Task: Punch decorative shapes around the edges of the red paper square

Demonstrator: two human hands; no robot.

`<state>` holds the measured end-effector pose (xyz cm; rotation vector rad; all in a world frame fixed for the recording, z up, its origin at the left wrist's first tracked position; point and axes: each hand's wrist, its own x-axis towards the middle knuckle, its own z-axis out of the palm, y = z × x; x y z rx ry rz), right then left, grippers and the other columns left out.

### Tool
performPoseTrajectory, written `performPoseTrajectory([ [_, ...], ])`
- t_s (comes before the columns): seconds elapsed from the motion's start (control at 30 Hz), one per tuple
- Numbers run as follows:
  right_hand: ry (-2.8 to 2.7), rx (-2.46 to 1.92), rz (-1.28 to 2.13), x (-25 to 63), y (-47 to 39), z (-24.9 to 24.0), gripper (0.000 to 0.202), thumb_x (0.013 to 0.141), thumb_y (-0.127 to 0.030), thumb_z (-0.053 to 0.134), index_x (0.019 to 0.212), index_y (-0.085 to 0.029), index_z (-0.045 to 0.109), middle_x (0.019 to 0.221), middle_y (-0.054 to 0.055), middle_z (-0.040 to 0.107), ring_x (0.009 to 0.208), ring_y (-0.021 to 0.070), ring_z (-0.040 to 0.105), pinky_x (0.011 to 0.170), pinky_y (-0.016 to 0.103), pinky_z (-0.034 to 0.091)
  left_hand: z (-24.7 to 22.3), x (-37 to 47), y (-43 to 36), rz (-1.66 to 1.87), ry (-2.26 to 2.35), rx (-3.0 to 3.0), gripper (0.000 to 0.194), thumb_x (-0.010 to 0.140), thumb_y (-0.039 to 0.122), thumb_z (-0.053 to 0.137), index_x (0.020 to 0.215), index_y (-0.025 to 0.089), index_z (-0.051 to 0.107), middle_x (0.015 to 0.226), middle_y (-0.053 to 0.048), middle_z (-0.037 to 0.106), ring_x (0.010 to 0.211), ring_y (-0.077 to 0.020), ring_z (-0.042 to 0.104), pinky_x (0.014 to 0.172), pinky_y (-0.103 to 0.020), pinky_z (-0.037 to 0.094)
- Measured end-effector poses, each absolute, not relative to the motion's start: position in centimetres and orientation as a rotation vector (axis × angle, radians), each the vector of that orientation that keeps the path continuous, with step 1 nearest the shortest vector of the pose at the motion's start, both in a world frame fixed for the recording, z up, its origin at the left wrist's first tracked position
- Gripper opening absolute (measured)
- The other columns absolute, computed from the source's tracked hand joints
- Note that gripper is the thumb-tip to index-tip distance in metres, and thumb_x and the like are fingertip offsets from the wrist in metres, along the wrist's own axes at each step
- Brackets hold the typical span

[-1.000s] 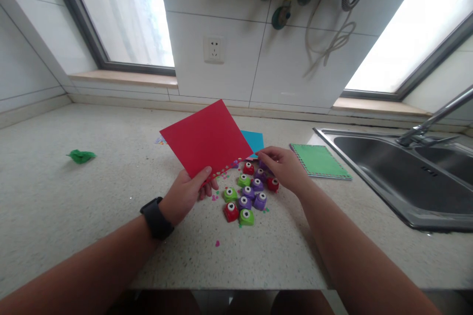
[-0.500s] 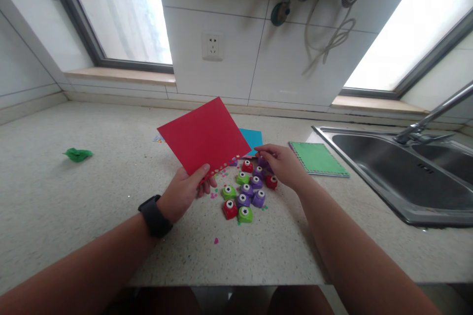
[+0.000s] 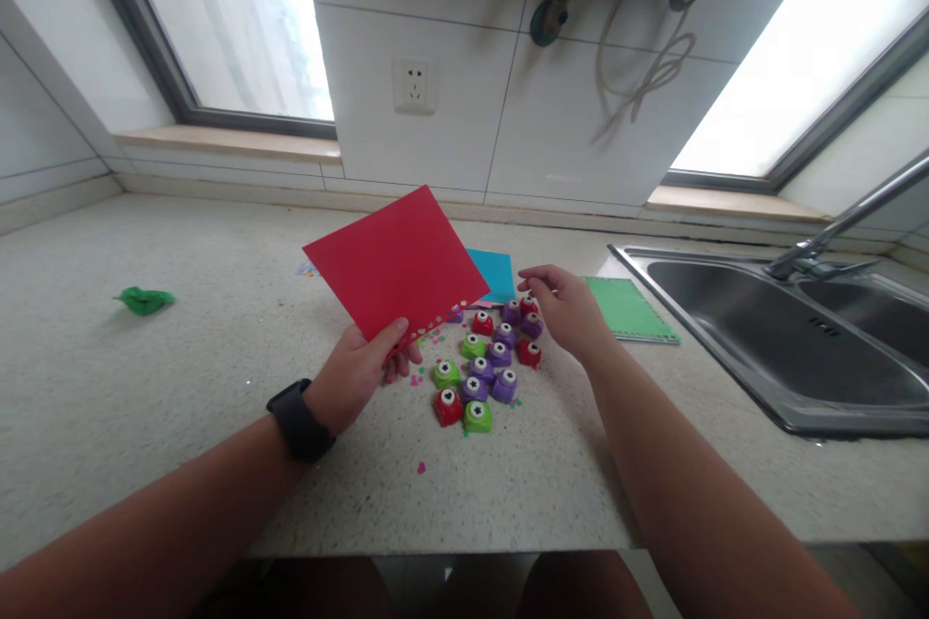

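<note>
And we've got one red sheet (image 3: 396, 261), left hand (image 3: 363, 368) pinching its lower edge, above the surface (image 3: 203, 397)! Right hand (image 3: 570, 309) hovers near the punches (image 3: 477, 418); we can't tell whether that grip is open. We count four red, three green, seven purple in plain view. A gap parts right hand from sheet; sink (image 3: 755, 338) well right.

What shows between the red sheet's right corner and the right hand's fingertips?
In the head view, part of the blue sheet shows between the red sheet and the right hand.
</note>
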<state>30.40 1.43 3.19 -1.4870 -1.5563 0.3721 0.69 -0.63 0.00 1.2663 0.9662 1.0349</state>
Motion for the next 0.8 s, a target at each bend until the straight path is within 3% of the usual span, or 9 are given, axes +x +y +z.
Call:
performPoseTrajectory([
  [0.17, -1.618, -1.638, 0.103, 31.6, 1.6, 3.4, 0.024, 0.091, -0.027, 0.057, 0.104, -0.018, 0.075, 0.096, 0.01, 0.076, 0.085, 0.0248, 0.068, 0.084, 0.043, 0.052, -0.2, 0.6, -0.6, 1.048, 0.956, 1.274, 0.044, 0.094, 0.047, 0.057, 0.068, 0.014, 0.07, 0.057, -0.004, 0.063, 0.048, -0.0116, 0.05, 0.046, -0.024, 0.035],
  [0.3, -1.945, -1.727, -0.084, 31.7, 1.4, 2.9, 0.025, 0.091, -0.04, 0.064, 0.1, -0.021, 0.079, 0.106, 0.013, 0.072, 0.102, 0.0316, 0.063, 0.099, 0.051, 0.044, -0.1, 0.7, -0.7, 1.053, 0.947, 1.261, 0.044, 0.094, 0.046, 0.057, 0.067, 0.013, 0.07, 0.057, -0.004, 0.063, 0.048, -0.0114, 0.051, 0.046, -0.024, 0.036],
  [0.47, -2.125, -1.772, -0.131, 31.1, 1.2, 2.1, 0.022, 0.085, -0.044, 0.074, 0.094, -0.025, 0.08, 0.107, 0.013, 0.069, 0.103, 0.0349, 0.058, 0.097, 0.054, 0.044, -0.2, 0.8, -0.7, 1.056, 0.937, 1.243, 0.043, 0.093, 0.046, 0.059, 0.067, 0.013, 0.069, 0.061, -0.005, 0.066, 0.049, -0.0113, 0.052, 0.046, -0.024, 0.036],
  [0.63, -1.975, -1.615, 0.103, 30.6, 1.2, 2.5, 0.012, 0.086, -0.032, 0.074, 0.095, -0.024, 0.073, 0.103, 0.009, 0.072, 0.104, 0.0301, 0.063, 0.097, 0.051, 0.046, -0.4, 0.7, -0.5, 1.051, 0.945, 1.259, 0.043, 0.094, 0.047, 0.058, 0.07, 0.014, 0.068, 0.061, -0.004, 0.065, 0.049, -0.0116, 0.052, 0.046, -0.024, 0.037],
  [0.8, -1.487, -1.147, 0.739, 29.2, 0.4, 3.7, 0.023, 0.09, -0.037, 0.07, 0.106, -0.026, 0.057, 0.106, 0.005, 0.071, 0.09, 0.0215, 0.071, 0.082, 0.042, 0.057, -0.2, 0.9, -0.7, 1.056, 0.953, 1.306, 0.043, 0.096, 0.05, 0.057, 0.072, 0.015, 0.068, 0.059, -0.003, 0.063, 0.05, -0.012, 0.052, 0.046, -0.023, 0.037],
])
